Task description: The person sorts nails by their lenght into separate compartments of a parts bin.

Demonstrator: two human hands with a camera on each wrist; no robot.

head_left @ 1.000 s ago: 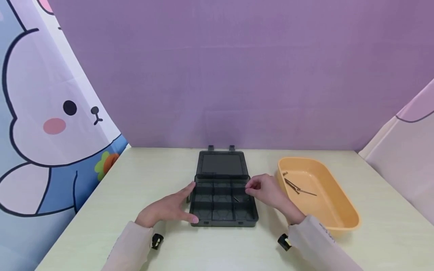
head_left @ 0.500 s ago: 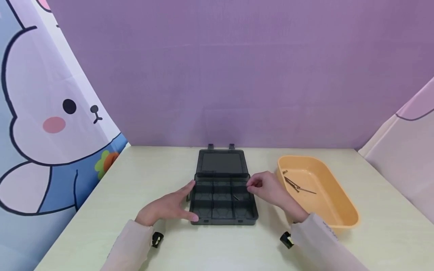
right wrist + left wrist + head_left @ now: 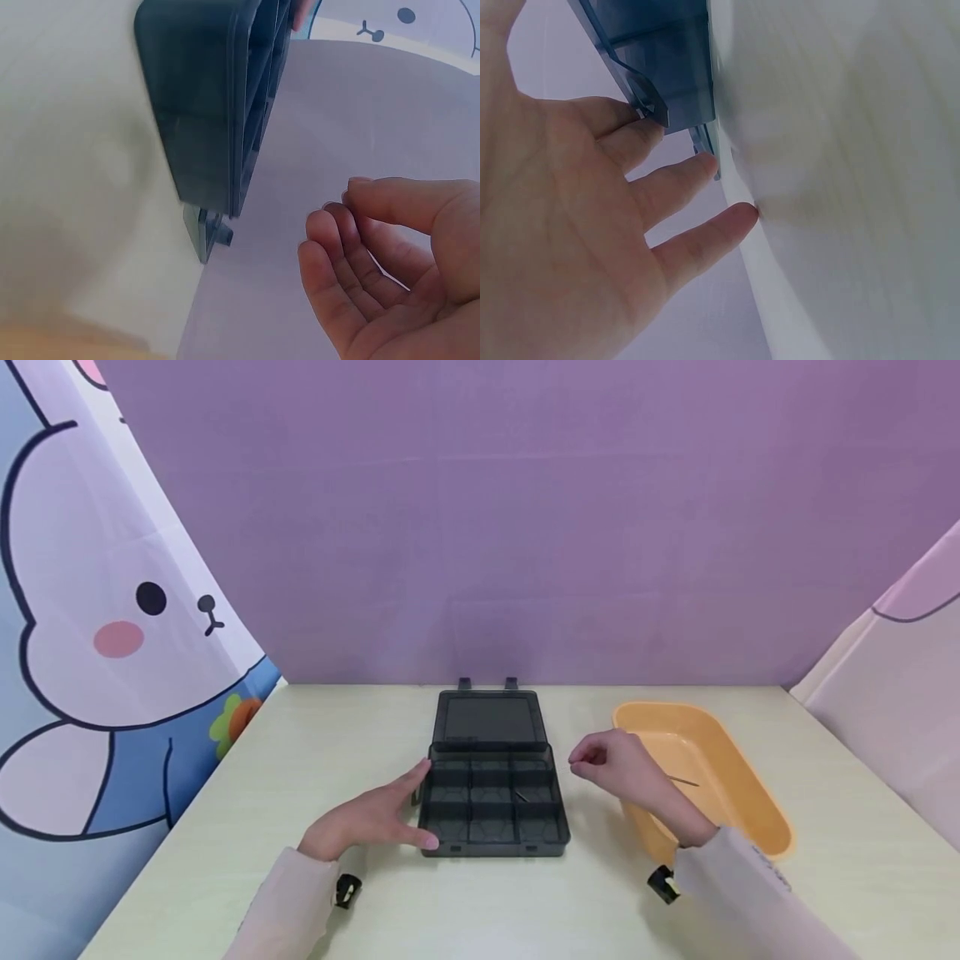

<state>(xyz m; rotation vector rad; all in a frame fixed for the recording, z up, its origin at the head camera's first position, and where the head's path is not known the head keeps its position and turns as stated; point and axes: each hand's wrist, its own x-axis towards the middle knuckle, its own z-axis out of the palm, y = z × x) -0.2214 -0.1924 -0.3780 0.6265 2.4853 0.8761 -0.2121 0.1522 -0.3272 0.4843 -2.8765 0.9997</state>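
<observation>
A dark, see-through compartment box lies with its lid folded back. One right-hand compartment holds a small thin metal piece. My left hand rests against the box's left side, thumb at the front corner and fingers spread; in the left wrist view, its fingers look mostly straight. Between the box and the yellow tray, my right hand hovers with fingers loosely curled. The right wrist view shows thumb and index fingertip close together, with nothing visible between them.
A thin nail-like rod lies in the tray, partly behind the right hand and forearm. A purple cloth stands along the table's back edge. Printed cartoon cloth hangs at the left.
My right hand has moved right, away from the box's right compartments and toward the tray, and now covers several metal pieces there. The left hand stays on the box.
</observation>
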